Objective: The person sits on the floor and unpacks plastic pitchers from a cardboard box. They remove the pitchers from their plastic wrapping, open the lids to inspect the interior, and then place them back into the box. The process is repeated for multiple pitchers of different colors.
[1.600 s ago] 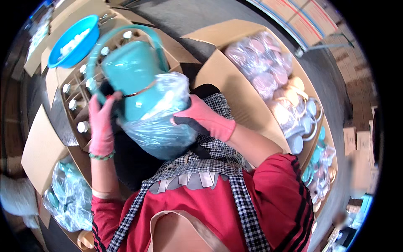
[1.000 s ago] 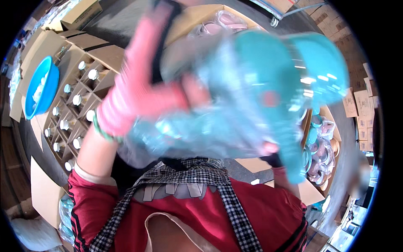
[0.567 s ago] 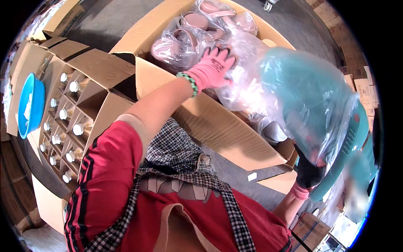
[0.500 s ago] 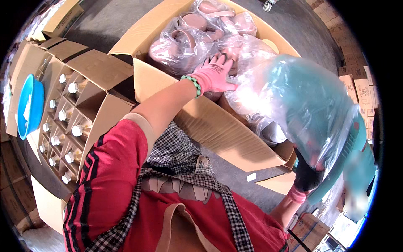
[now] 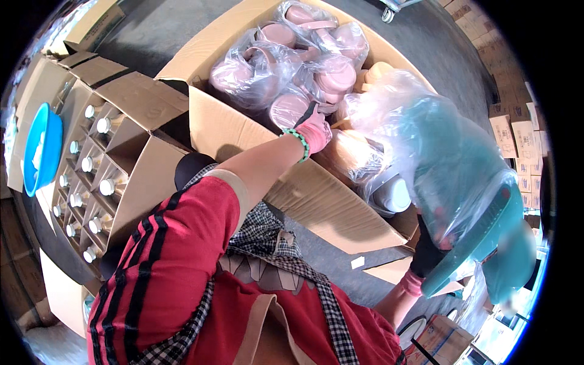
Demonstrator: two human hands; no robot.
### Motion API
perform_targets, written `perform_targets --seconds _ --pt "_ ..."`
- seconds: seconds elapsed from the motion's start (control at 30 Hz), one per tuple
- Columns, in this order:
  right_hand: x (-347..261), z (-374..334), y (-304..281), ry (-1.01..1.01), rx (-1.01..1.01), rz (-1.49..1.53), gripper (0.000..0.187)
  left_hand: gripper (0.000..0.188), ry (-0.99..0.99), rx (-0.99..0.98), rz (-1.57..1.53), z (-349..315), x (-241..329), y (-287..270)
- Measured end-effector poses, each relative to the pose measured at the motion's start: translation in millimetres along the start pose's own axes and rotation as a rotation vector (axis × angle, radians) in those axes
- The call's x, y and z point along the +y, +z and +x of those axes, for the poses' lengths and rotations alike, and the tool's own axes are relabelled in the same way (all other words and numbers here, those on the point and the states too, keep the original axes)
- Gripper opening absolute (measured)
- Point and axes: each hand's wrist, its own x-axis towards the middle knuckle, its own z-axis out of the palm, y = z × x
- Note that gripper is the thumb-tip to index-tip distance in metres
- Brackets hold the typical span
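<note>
My left hand (image 5: 315, 131), in a pink glove with dark fingertips, reaches into an open cardboard box (image 5: 243, 137). One dark finger points up beside a mauve bottle (image 5: 289, 111) in clear plastic; its other fingers are mostly hidden. Around it lie several mauve bottles with loop handles, each bagged. Peach bottles (image 5: 356, 152) and a pale bluish-white one (image 5: 393, 193) sit nearer the box's right end. My right hand (image 5: 431, 246), gloved in black and pink, grips a large teal bottle (image 5: 453, 146) with a curved handle, wrapped in clear plastic, above the box's right end.
At left stands a divided carton (image 5: 131, 146) of clear bottles with white caps. A blue basin (image 5: 45, 152) rests at its far side. Stacked cartons (image 5: 517, 134) line the right. A caster wheel (image 5: 387, 15) shows at the top. A white scrap (image 5: 358, 263) lies on the floor.
My left hand has turned from spread flat over the bagged bottles to wrist-up, fingers mostly hidden. The teal bottle and my right hand have shifted slightly left and down, uncovering peach bottles.
</note>
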Motion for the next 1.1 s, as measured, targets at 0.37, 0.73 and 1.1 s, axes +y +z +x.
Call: perform_targets --seconds 0.37,0.73,1.1 --pt "22.6 2.2 10.9 -0.160 0.041 -0.650 0.070 0.064 -0.756 0.387 -1.110 -45.0 -102.3 41.1" --pt "31.1 10.1 -2.7 -0.139 0.093 -0.596 0.064 0.053 -0.487 -0.054 -0.964 -25.6 -115.1 37.0" --pt "41.0 8.9 -15.3 -0.092 0.118 -0.553 0.057 0.027 0.375 -0.547 3.660 32.5 -96.3 61.5"
